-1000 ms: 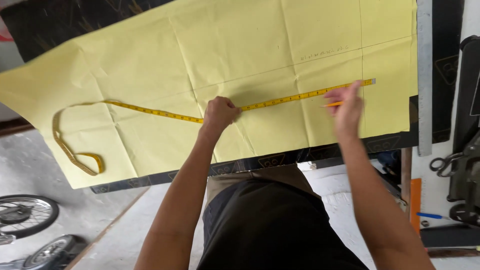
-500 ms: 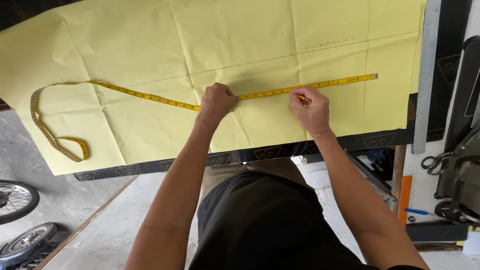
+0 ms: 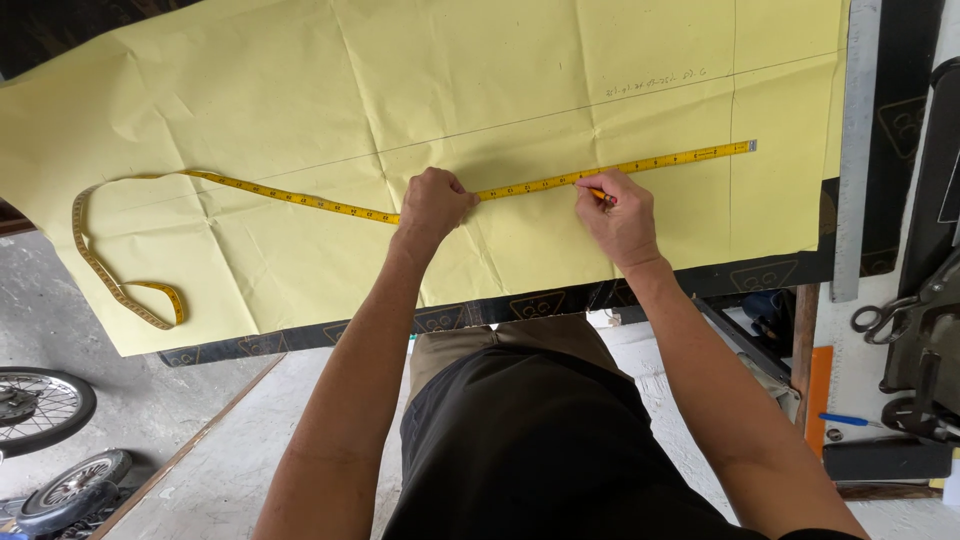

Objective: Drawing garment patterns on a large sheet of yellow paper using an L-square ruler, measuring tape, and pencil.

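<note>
Yellow tape measure [image 3: 300, 198] stays pinned by left hand [image 3: 433, 203]; right hand [image 3: 618, 215], gripping pencil [image 3: 598, 194], has slid left along it.

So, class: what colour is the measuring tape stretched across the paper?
Yellow with dark markings; the measuring tape shows best in the head view, on pale yellow paper.

Lighting even, diffuse daylight; no glare. The yellow paper [image 3: 300, 90] reads bright, creases casting faint soft shadows. Dim zones at 11 o'clock and along 3 o'clock (dark surfaces). Focus sharp centrally; mild wide-angle stretching toward the corners, no motion blur noted.
</note>
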